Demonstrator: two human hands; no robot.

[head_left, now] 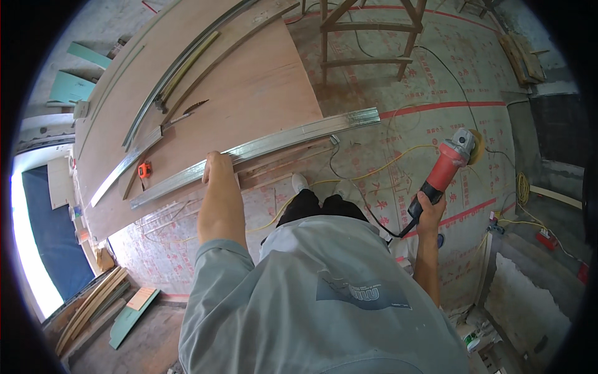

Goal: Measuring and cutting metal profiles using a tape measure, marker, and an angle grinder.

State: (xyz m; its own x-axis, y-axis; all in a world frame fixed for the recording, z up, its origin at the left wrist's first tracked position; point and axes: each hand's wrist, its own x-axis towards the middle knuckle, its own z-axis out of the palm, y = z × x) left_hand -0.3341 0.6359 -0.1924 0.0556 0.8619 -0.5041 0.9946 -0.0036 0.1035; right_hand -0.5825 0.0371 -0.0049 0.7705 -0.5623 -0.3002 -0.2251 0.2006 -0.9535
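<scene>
A wooden trestle (372, 27) stands on a floor covering (367, 87) printed in red across a room full of building materials. At right, a coil of yellow cable (522, 188) lies near a red box (547, 239), below stacked wooden boards (522, 59). At left, green offcuts (70, 87) lie beyond a dark blue panel (50, 230), while long timber strips (93, 305) sit beside a green board (132, 320).

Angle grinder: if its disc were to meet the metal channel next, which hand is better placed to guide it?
Probably the right hand: it grips the angle grinder by its black handle. The left hand is on the metal channel, away from the grinder.
</scene>
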